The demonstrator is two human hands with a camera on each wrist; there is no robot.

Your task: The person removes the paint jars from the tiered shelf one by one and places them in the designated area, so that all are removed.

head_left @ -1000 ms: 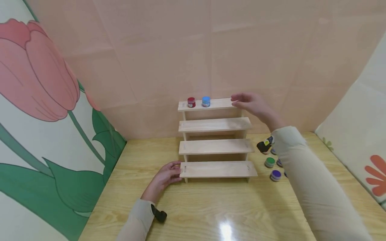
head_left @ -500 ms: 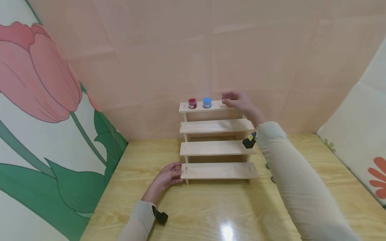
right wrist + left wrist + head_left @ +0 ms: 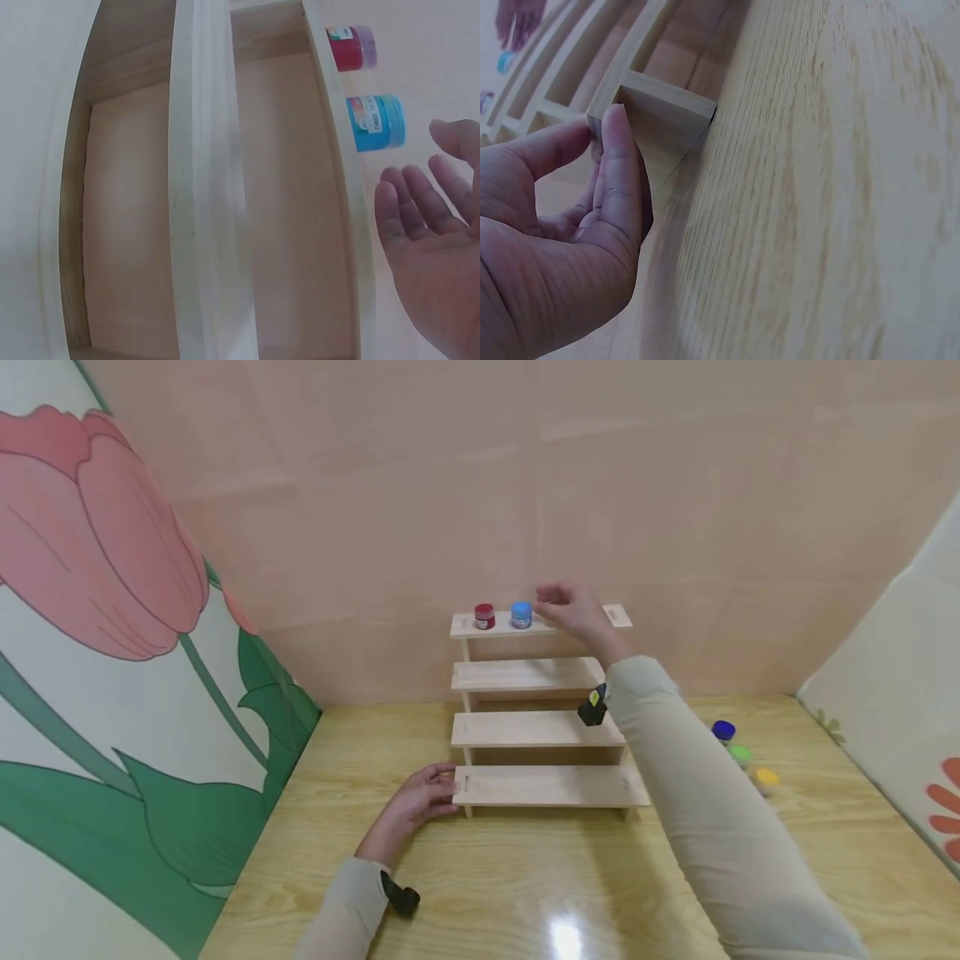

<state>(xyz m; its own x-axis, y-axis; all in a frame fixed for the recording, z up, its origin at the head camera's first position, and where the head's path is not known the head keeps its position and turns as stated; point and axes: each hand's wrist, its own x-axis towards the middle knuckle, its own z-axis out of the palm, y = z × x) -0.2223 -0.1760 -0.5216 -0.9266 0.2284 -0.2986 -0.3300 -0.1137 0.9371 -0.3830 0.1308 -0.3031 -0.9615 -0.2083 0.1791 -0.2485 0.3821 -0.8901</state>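
Note:
A stepped wooden shelf with several tiers stands against the back. On its top tier are a red-lidded paint jar and, to the right, a light blue paint jar, both upright. My left hand pinches the left end of the lowest tier; thumb and finger touch the board's corner in the left wrist view. Just right of the light blue jar is my right hand, over the top tier. The right wrist view shows its fingers loosely bent, nothing between them, apart from the jar.
Right of the shelf, the wooden table bears a dark blue jar, a light green jar and a yellow jar. My right sleeve covers part of that area. A pink backdrop rises directly behind.
My right hand has moved left along the top tier, up to the light blue jar. The sleeve now covers different jars on the right. My left hand has kept its grip.

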